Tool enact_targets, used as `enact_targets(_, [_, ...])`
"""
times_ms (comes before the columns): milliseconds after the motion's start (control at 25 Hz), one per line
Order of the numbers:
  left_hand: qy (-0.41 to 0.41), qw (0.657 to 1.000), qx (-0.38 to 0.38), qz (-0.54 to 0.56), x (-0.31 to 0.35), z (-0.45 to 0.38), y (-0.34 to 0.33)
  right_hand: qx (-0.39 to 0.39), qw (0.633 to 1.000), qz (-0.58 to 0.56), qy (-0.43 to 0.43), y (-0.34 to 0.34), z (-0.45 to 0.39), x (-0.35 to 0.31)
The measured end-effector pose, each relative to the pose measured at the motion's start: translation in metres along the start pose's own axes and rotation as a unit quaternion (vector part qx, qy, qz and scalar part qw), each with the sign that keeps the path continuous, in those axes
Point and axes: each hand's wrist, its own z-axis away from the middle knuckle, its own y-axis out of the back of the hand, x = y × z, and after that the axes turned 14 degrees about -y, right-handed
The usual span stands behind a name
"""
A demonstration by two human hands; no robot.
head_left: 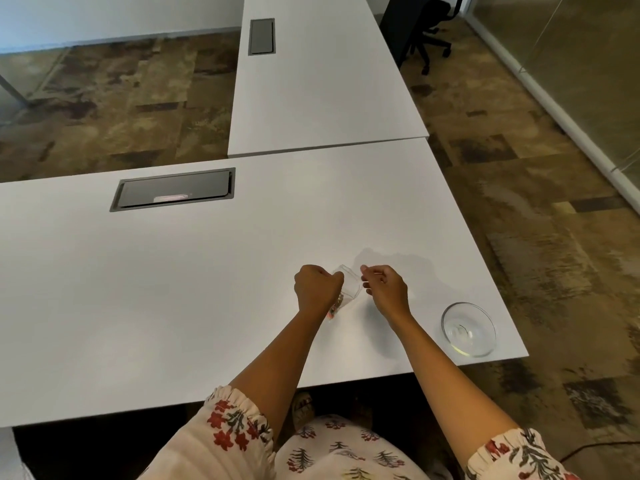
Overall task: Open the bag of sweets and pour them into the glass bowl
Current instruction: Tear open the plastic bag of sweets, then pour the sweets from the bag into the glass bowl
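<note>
A white desk (173, 289) fills the frame. Lower right, the glass bowl (469, 329) sits empty, so pouring remains. At centre, the left hand (317, 287) and right hand (382, 287) each pinch the clear bag of sweets (348, 285) between them, apparently pulling it open.

Small colourful sweets (333, 310) in the clear plastic bag (348, 287) sit largely hidden behind the left hand (317, 287), too small to identify.
</note>
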Motion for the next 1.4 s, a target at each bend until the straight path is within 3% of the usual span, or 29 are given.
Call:
enact_targets(200, [-0.026,0.999,-0.046,0.011,0.021,0.008,-0.012,-0.121,0.963,-0.120,-0.209,0.013,-0.009,0.026])
enact_targets(320, [-0.031,0.992,-0.098,0.070,0.038,0.015,-0.020,-0.211,0.921,-0.210,-0.252,0.023,-0.009,0.038])
enact_targets(440, [-0.044,0.982,-0.153,0.100,0.053,0.019,-0.027,-0.234,0.885,-0.309,-0.258,0.037,-0.010,0.043])
enact_targets(840, [-0.036,0.943,-0.314,0.104,0.051,0.030,-0.054,-0.136,0.891,-0.350,-0.254,0.121,-0.014,0.071])
enact_targets(1040, [-0.048,0.935,-0.341,0.080,0.053,0.033,-0.070,-0.042,0.900,-0.350,-0.256,0.162,-0.013,0.089])
enact_targets(1200, [0.014,0.918,-0.373,0.136,0.051,0.038,-0.087,0.082,0.932,-0.255,-0.243,0.192,-0.018,0.108])
enact_targets(1400, [0.114,0.883,-0.412,0.192,0.053,0.053,-0.116,0.204,0.942,-0.163,-0.210,0.207,-0.020,0.119])
